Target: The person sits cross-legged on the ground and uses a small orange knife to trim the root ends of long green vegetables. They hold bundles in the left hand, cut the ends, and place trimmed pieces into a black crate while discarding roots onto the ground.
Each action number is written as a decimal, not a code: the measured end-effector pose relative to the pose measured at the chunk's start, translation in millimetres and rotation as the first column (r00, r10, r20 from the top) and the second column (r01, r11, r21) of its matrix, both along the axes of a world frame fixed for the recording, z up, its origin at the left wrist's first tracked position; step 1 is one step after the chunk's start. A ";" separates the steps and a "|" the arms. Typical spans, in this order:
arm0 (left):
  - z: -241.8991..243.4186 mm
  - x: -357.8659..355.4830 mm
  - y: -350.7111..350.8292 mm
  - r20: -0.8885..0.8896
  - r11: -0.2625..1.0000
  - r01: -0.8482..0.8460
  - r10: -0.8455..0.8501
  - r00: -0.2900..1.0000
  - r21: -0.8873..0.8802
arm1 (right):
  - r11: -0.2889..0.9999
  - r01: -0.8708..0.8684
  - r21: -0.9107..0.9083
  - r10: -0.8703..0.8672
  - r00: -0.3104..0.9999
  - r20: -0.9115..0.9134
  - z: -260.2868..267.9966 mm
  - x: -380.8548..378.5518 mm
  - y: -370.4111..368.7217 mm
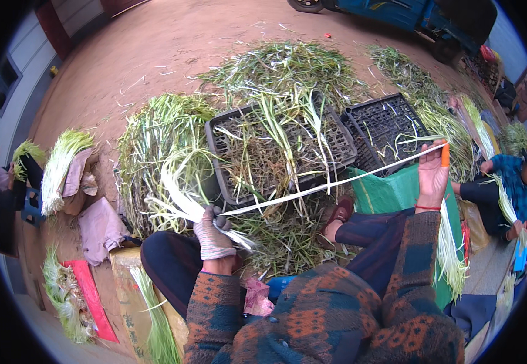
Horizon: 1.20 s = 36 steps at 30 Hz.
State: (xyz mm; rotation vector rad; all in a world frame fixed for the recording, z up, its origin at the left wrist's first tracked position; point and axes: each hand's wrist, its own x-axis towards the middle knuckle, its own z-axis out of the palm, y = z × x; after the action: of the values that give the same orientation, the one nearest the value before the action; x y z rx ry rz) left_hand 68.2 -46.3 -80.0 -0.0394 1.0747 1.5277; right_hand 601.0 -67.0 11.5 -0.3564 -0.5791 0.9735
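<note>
My left hand (214, 234), in a striped knit glove with dark fingertips, grips a bunch of pale green-and-white leafy stalks (181, 191). From it one long pale stalk (309, 193) stretches tautly up to my right hand (432, 168), which is bare, with an orange finger cover and a red string at the wrist. The fingers of my right hand hold the stalk's far end. Beyond the stalk stands a black plastic crate (245, 200) with loose stalks and brown root scraps lying on it. More white stalks (450, 255) lie over a green sheet beside my right forearm.
A second black crate (381, 127) adjoins the first. Heaps of leaves (163, 136) surround the crates. Bundled stalks (67, 168) rest at the left, others (156, 314) on a cardboard box. A co-worker (513, 182) sits at the right, another person at the far left. A blue vehicle (386, 13) stands behind.
</note>
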 end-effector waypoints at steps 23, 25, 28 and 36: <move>52.5 28.6 -20.3 -0.093 0.663 0.699 -0.704 0.704 0.267 | 0.688 -0.497 -0.528 0.656 0.737 0.160 -4.4 -332.1 116.9; 51.9 28.3 -24.8 -0.036 0.633 0.718 -0.742 0.669 0.288 | 0.686 -0.471 -0.555 0.648 0.743 0.170 -8.7 -339.4 124.7; 49.9 32.7 -31.7 -0.045 0.578 0.760 -0.787 0.616 0.297 | 0.684 -0.443 -0.579 0.628 0.762 0.158 -14.8 -341.1 130.9; 53.1 42.7 -36.4 0.030 0.678 0.642 -0.696 0.718 0.358 | 0.684 -0.420 -0.597 0.633 0.748 0.199 -24.7 -331.8 132.3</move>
State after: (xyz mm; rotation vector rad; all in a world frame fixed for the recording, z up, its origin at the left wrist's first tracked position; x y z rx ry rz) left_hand 110.9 -82.7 -26.8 0.4190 0.5778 0.9695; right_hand 269.2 65.3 -13.2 -0.9237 -0.8089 1.6730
